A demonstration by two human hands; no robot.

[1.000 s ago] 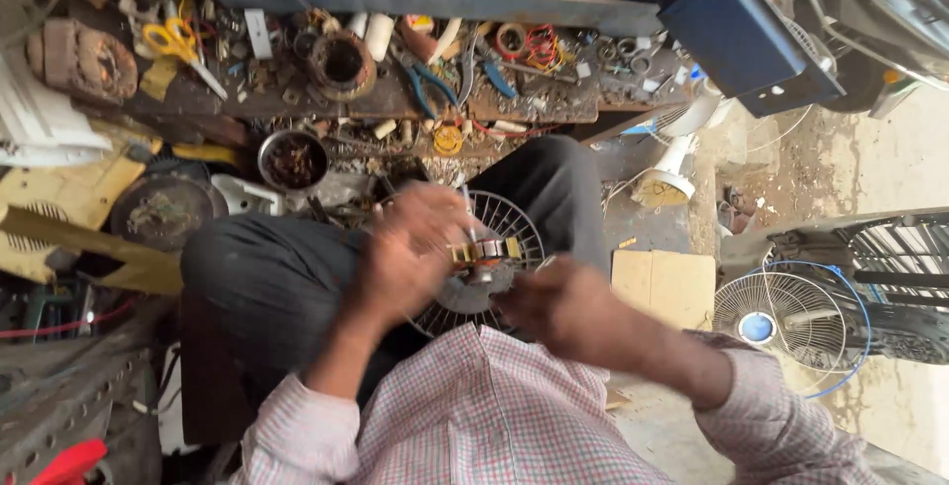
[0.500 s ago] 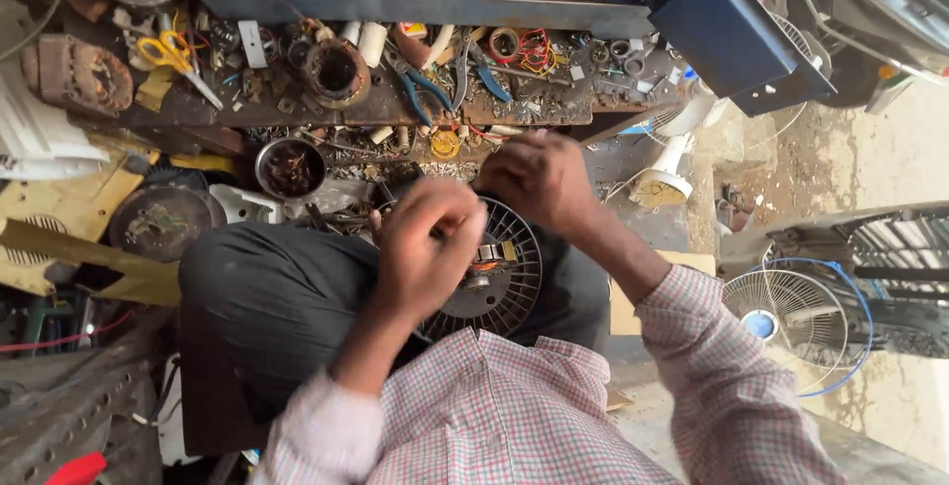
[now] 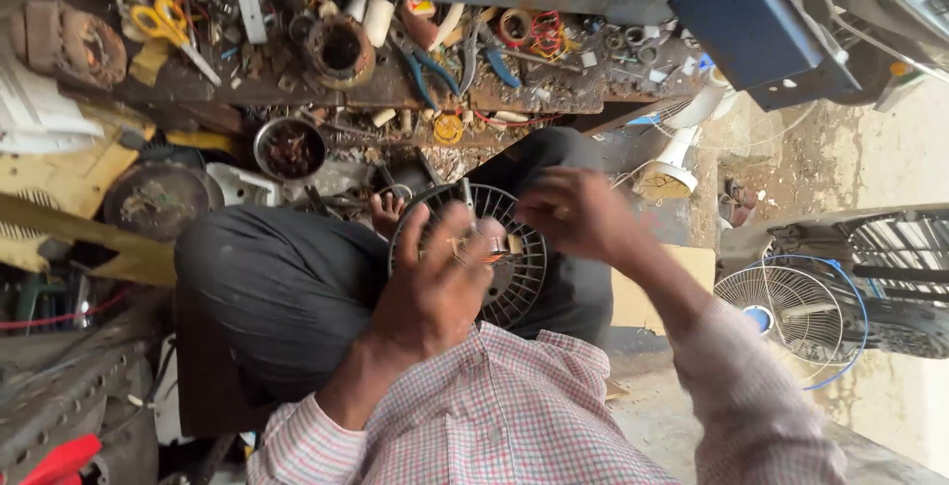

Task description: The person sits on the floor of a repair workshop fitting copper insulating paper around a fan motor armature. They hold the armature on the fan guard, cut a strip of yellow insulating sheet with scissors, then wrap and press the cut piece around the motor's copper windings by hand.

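Observation:
A round black fan guard (image 3: 522, 282) with a motor at its centre lies in my lap, on my dark trousers. My left hand (image 3: 435, 282) sits on top of the motor and grips it; copper and yellow parts show between the fingers. My right hand (image 3: 578, 213) hovers at the guard's upper right edge, blurred, fingers curled. Whether it holds anything is hidden by the blur. My checked shirt sleeves fill the lower middle of the view.
A cluttered low bench ahead holds yellow scissors (image 3: 163, 25), blue-handled pliers (image 3: 435, 65), a metal bowl (image 3: 290, 147) and several small parts. A blue box (image 3: 761, 25) stands at the upper right. A small fan with a blue-rimmed guard (image 3: 786, 312) stands on the floor at right.
My right hand went from beside the motor up toward the bench, then came back down to the guard's edge. My left hand stayed on the motor.

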